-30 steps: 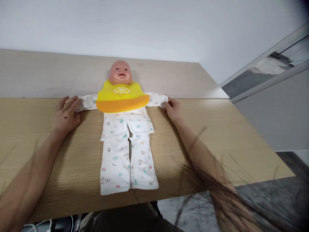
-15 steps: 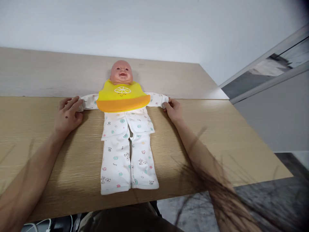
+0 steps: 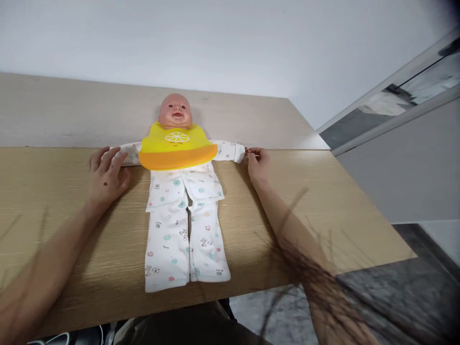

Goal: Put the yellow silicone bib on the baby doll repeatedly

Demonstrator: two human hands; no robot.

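Doll: a bald, pinkish plastic baby doll lies on its back, face up, its long axis running from the desk's near edge toward the back, head pointing away from the person, legs toward them, arms straight out sideways.
Bib: a yellow bib with a white citrus-slice print and an orange pocket rim covers the chest.
Jacket: a white, long-sleeved cloth jacket with small printed figures, its front edges parting below.
Trousers: matching white printed cloth trousers, legs nearly parallel, hems near the desk's front edge.
Left hand: the left hand has fingers loosely spread, thumb apart, over the end of one sleeve.
Right hand: the right hand has thumb and fingers drawn narrow beside the other cuff; whether they grip anything I cannot tell.
Desk: a light wood-grain desk with a paler grey board behind, under the head.
Wall: a plain whitish wall beyond.
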